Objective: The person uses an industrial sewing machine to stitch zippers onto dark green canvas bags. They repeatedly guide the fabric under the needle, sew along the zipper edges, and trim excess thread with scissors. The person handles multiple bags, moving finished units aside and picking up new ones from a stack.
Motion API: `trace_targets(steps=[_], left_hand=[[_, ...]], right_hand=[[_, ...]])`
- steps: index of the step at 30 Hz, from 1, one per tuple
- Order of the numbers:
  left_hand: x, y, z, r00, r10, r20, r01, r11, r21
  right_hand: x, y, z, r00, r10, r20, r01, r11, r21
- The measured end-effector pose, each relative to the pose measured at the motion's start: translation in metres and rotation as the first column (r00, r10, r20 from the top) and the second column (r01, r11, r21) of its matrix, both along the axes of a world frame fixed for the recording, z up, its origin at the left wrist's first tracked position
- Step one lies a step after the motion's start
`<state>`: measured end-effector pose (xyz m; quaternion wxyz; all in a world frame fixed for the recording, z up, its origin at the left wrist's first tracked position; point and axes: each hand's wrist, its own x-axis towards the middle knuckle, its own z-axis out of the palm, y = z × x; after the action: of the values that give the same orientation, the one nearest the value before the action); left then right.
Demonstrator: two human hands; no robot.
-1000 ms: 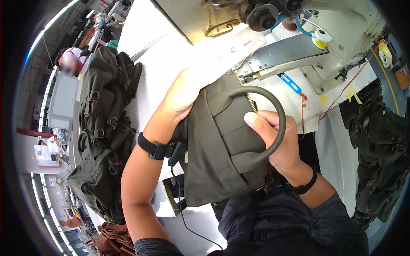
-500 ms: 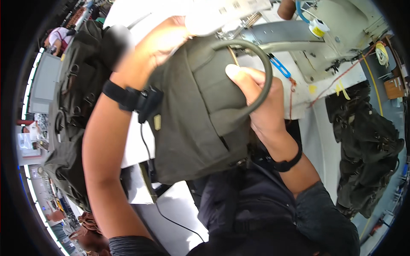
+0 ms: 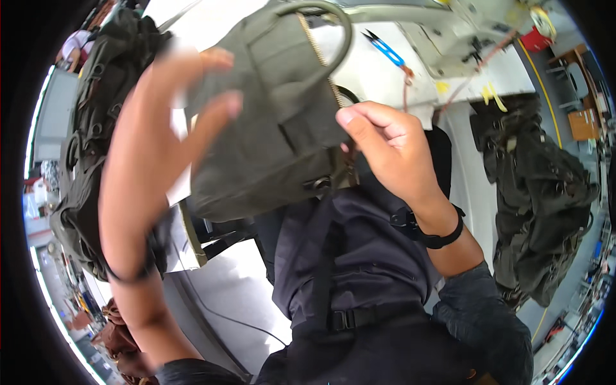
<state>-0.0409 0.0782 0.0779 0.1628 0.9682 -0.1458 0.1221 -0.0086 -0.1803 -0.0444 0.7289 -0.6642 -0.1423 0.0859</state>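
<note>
Olive bag (image 3: 244,138) in front of the person's torso, partly over white counter (image 3: 359,70), between both hands. Left hand (image 3: 151,128) blurred, thumb and fingers spread wide, fingertips over bag's left side; can't tell if touching. Right hand (image 3: 401,151) pinches bag's right edge, thumb on top, at near end of brass zipper (image 3: 310,38). Rounded handle (image 3: 348,38) loops just beyond right fingers. Blue snips (image 3: 387,51) on counter, right of bag, apart from both hands.

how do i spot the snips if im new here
Find the white table beyond the right hand. On it, right of the looped handle of the dark green bag, lie snips. Bright blue with dark blades, they stand out from the bag and yellow strips.
</note>
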Motion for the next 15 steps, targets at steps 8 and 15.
trace_targets(steps=[8, 15], left_hand=[[-0.069, -0.090, -0.097, 0.904, 0.111, 0.412, -0.126, 0.992, 0.009], [-0.044, -0.081, -0.103, 0.762, 0.050, 0.645, -0.134, 0.988, 0.081]], right_hand=[[-0.002, -0.002, 0.016, 0.958, 0.228, -0.175, -0.210, 0.971, 0.117], [-0.012, 0.003, 0.017, 0.882, 0.233, -0.410, -0.090, 0.937, 0.338]])
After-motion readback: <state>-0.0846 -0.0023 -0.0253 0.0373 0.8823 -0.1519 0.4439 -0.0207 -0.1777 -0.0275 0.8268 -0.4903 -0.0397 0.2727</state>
